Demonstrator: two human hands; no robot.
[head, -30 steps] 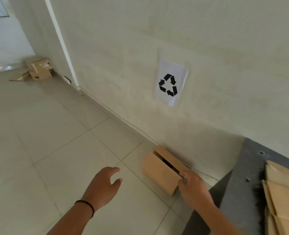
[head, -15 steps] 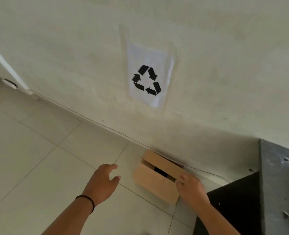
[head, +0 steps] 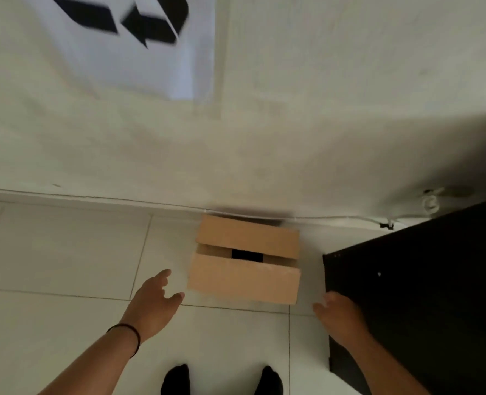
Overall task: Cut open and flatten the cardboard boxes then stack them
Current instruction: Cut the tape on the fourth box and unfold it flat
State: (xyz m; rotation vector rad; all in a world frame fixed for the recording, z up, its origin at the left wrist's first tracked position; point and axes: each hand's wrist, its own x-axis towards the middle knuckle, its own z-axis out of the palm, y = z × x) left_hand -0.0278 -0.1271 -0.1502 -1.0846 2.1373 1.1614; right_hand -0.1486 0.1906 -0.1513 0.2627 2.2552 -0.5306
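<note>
- Fingers (head: 164, 276) of the left hand (head: 150, 306) are spreading loosely, thumb apart, holding nothing, just left of the cardboard box (head: 244, 260) and not touching it.
- Fingers of the right hand (head: 340, 317) are reaching forward, blurred, holding nothing; how wide they are cannot be told; the hand is hovering just off the box's near right corner.
- A thin black band (head: 127, 333) is circling the left wrist.
- The cardboard box is sitting on the tiled floor (head: 50, 252), its far side close against the wall (head: 321, 138); its two top flaps are lying nearly closed, leaving a dark gap between them.
- A dark cabinet (head: 421, 295) is standing at the right, near the box but apart from it, with the right forearm crossing in front of it.
- A white sheet (head: 156, 69) printed with black arrows is hanging on the wall at far left, blurred.
- Two dark shoe tips (head: 176, 379) are showing at the near edge, between the forearms.
</note>
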